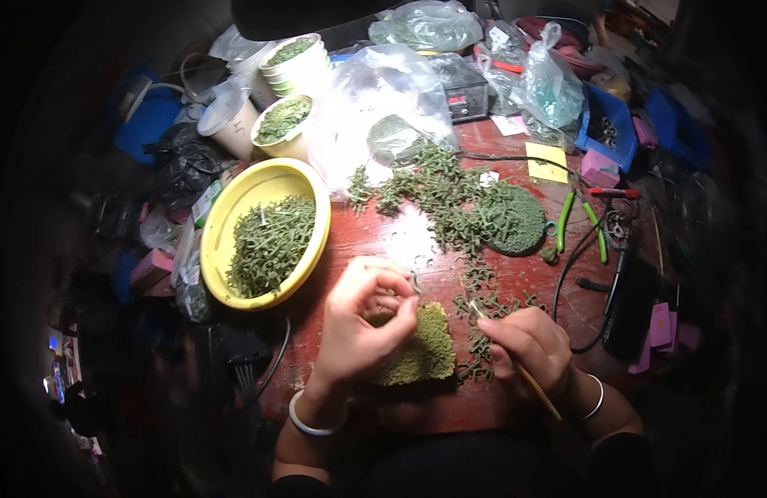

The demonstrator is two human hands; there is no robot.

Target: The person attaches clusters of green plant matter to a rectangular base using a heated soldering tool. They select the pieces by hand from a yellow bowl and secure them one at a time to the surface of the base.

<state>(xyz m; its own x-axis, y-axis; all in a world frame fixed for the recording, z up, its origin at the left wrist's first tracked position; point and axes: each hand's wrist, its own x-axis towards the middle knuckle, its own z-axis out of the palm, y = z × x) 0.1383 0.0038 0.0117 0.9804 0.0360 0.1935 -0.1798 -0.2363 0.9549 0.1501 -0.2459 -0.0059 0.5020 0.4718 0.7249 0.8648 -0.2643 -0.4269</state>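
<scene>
My left hand (pixel 356 314) is closed in a pinch at a small curved green piece (pixel 416 283), raised above a square yellow-green block (pixel 429 344) with a bumpy surface. The hand covers the block's left part. In my right hand (pixel 534 342) is a thin stick-like tool (pixel 539 392) with a wooden handle, held like a pen. Its pale tip points up and left, towards the left hand. Beneath and beside the right hand lie loose small green pieces (pixel 481 278). The tool's exact kind cannot be made out.
A yellow basin (pixel 319 224) with green pieces stands left. Behind are tubs of green bits (pixel 282 120) and clear plastic bags (pixel 383 91). Farther right lie a round green textured disc (pixel 520 220), green-handled pliers (pixel 564 222), a yellow note (pixel 547 163), a black cable and blue bins (pixel 608 124).
</scene>
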